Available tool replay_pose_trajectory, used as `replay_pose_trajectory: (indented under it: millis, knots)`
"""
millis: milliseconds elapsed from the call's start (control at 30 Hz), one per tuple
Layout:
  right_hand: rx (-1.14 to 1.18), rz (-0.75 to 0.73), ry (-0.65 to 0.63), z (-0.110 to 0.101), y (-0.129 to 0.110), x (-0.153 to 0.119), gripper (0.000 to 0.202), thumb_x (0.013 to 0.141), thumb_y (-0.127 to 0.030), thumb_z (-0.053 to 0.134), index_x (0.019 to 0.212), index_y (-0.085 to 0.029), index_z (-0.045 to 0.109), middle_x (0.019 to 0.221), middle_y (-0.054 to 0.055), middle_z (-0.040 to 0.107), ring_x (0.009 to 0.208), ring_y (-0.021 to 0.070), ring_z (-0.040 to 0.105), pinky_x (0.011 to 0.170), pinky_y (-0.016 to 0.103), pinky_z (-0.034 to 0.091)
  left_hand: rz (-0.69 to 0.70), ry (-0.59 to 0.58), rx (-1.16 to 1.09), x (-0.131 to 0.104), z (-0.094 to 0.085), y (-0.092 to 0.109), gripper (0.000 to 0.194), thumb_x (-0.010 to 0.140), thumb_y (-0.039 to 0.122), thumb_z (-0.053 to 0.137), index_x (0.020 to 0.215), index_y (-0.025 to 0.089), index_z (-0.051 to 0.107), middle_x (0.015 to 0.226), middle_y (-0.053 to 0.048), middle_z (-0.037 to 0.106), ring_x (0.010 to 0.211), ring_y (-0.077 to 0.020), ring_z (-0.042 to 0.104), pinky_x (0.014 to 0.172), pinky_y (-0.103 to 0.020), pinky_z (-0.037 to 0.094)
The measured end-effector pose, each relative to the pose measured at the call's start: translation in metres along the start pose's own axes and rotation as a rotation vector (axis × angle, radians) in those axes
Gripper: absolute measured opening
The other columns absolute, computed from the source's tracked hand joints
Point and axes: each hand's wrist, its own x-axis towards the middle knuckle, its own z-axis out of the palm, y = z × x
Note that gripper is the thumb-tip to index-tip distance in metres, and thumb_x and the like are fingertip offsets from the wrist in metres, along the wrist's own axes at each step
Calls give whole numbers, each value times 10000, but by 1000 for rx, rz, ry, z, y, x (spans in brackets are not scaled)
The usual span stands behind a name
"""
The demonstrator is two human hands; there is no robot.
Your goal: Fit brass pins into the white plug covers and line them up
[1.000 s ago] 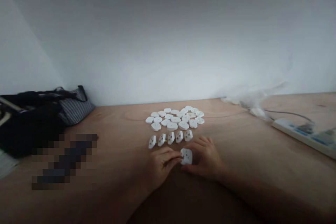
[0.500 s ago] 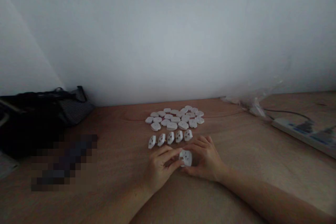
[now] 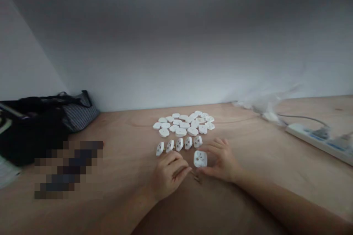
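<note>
A white plug piece [image 3: 200,158] with small holes in its face is held between the thumb and fingers of my right hand [image 3: 222,159]. To its left is my left hand [image 3: 170,173], thumb and fingers pressed together; what they pinch, if anything, is too small to name. Small brass-coloured pieces [image 3: 197,179] show below the white piece, between the hands. Just beyond the hands, several similar white pieces [image 3: 179,144] stand on edge in a row. Farther back, a cluster of white covers [image 3: 181,132] lies flat on the wooden table [image 3: 127,147].
On the left sit a black bag [image 3: 33,128] with a striped part and a pixelated dark object [image 3: 71,169]. At the right are a white power strip [image 3: 320,141] with a cable and crumpled clear plastic [image 3: 268,112]. A pale wall [image 3: 176,73] rises behind the table.
My left hand has come away from the white piece and moved slightly down. My right hand has shifted a little up and right with the piece. The brass-coloured pieces now show between them.
</note>
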Motion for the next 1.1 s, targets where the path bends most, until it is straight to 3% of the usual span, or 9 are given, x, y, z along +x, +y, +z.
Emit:
replay_pose_trajectory:
  millis: [200, 400, 500, 600, 767, 1100]
  knots:
    - [-82, 37, 28, -3, 13, -2, 464, 609, -510, 721, 981, -242, 654, 879, 51, 674, 826, 241, 540, 759, 368, 327, -3, -332, -132, -1, 9, 2, 217, 817, 259, 618, 1023, 231, 680, 919, -62, 563, 804, -166, 559, 705, -273, 488]
    - [-83, 11, 19, -2, 9, 0, 454, 622, -487, 718, 994, -234, 651, 913, 61, 675, 821, 235, 537, 754, 365, 331, -14, -335, -158, 2, 9, 9, 86, 810, 212, 626, 809, 199, 711, 875, -51, 577, 808, -164, 563, 706, -264, 481]
    - [-52, 4, -4, -2, 9, 0, 456, 625, -485, 720, 993, -227, 648, 912, 61, 679, 814, 233, 536, 755, 367, 335, 1, -286, -179, 3, 6, 9, 124, 865, 182, 539, 833, 163, 657, 858, -60, 603, 820, -170, 563, 736, -274, 472]
    - [-22, -10, -21, -2, 8, -1, 456, 620, -475, 728, 990, -223, 644, 934, 61, 675, 831, 235, 542, 761, 369, 344, -17, -138, -206, 3, 5, 6, 145, 892, 176, 484, 862, 151, 623, 801, -57, 614, 775, -162, 572, 718, -267, 476]
    - [40, -76, -81, -2, 2, 0, 481, 607, -500, 734, 994, -235, 632, 958, 54, 670, 869, 232, 562, 765, 358, 356, -122, -10, -169, 3, 2, 2, 235, 898, 148, 465, 1084, 178, 605, 870, -55, 627, 785, -141, 602, 711, -235, 495]
    - [83, -71, -113, -2, -12, 1, 455, 596, -496, 733, 966, -252, 629, 938, 39, 665, 883, 237, 549, 765, 354, 329, -164, 135, -259, 6, 2, 4, 123, 840, 180, 589, 917, 183, 685, 793, -38, 699, 708, -139, 657, 650, -217, 531]
